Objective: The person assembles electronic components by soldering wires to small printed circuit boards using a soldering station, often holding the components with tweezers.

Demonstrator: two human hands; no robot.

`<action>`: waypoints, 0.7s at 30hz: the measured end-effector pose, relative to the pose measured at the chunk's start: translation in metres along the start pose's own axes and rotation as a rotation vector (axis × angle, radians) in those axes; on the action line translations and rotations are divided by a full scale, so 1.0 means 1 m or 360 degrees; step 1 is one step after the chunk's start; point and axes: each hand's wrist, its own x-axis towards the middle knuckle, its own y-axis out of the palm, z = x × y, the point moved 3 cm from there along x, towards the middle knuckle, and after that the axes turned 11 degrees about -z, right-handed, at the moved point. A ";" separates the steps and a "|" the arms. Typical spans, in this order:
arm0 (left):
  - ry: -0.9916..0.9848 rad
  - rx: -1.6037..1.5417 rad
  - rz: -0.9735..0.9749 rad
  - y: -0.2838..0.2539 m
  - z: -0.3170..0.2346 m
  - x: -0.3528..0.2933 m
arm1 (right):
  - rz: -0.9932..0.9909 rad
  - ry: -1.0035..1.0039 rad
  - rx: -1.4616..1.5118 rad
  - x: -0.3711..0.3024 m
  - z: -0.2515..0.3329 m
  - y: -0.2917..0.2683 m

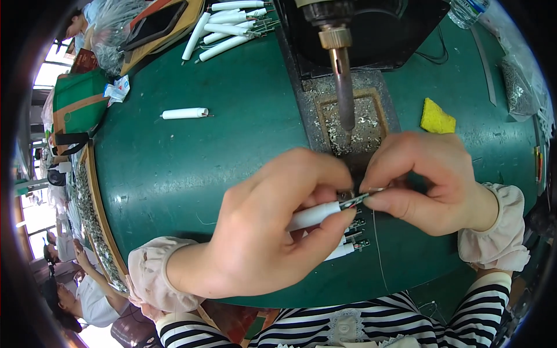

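Note:
Closed around a white plastic tube [313,217] with a thin metal end, my left hand [261,226] keeps it pointing to the right. My right hand [426,180] pinches a small metal piece [376,190] at that end between thumb and forefinger. Its exact shape is too small to tell. A fine wire [379,249] hangs down below the right fingertips. More white tubes with metal ends [342,250] lie under my left hand, partly hidden by it. Just beyond both hands, a soldering iron [343,87] points down over a shallow tray [319,119] scattered with solder bits.
A pile of white tubes [229,29] lies at the far left, and a single tube [184,113] rests on the green table [232,139]. A yellow sponge [438,118] sits right of the tray. A phone [156,26] lies far left; people [96,296] sit beyond the left edge.

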 end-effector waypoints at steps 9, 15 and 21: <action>0.0335 0.0469 -0.0023 -0.007 -0.010 0.005 | 0.0149 0.0125 -0.0018 0.002 0.002 0.007; 0.0687 0.1459 -0.0716 -0.075 0.017 0.060 | 0.0126 0.0064 -0.0179 -0.005 -0.007 0.016; 0.0906 0.1790 -0.0670 -0.112 0.055 0.098 | 0.0239 0.0178 -0.0168 -0.002 0.002 0.017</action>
